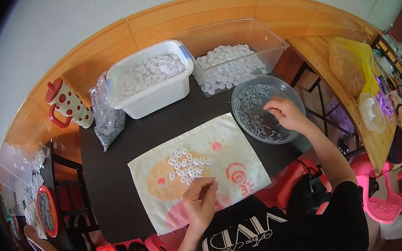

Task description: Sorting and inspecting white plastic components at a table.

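My right hand (286, 113) is over a round clear bowl (293, 95) of small grey screws (250, 105), its fingertips pinched together inside the rim. Whatever may be between those fingertips is too small to make out. Near the front edge of a printed cloth (159, 218), my left hand (201, 199) is closed, thumb against curled fingers, and its contents are hidden. Just beyond that hand lies a loose cluster of small white plastic pieces with holes (184, 163), spread on the cloth.
Behind the cloth stand a white tub (150, 99) of white pieces and a clear box (271, 45) of white discs. A bag of screws (108, 114) and a spotted tumbler (69, 104) are at left. Other people sit at both sides; a wooden table (356, 121) is at right.
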Demonstrator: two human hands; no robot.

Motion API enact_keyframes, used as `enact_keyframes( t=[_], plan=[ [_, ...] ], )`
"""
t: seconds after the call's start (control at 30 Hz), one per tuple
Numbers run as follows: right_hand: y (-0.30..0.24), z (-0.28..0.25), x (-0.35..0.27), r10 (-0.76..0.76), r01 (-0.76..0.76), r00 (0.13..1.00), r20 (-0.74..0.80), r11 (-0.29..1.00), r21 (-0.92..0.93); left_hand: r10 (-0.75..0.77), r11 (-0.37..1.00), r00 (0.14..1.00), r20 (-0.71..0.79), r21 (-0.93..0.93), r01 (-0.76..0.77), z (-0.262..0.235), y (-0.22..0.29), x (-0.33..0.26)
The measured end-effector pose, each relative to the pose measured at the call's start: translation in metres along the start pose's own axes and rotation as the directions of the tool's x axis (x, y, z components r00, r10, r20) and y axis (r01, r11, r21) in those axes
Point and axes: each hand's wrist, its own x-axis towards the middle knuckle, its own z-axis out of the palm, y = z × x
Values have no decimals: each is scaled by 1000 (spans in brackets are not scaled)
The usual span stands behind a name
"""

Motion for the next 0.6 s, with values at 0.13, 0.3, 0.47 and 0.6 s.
enact_keyframes(
  t=[0.13,0.3,0.47,0.6],
  plan=[
    [3,2,-3,234,-237,971,48,926,295,12,1000,1000,23,6,-12,-1,0,0],
    [16,-1,-7,276,-275,960,53,882,382,20,1000,999,43,-7,-20,-2,0,-1],
    [12,-2,-7,289,-291,954,84,819,494,-1,1000,999,52,-28,2,-3,0,-2],
    [5,-3,-5,247,-262,964,94,852,453,11,1000,998,58,-26,-10,-3,1,-1]
  ],
)
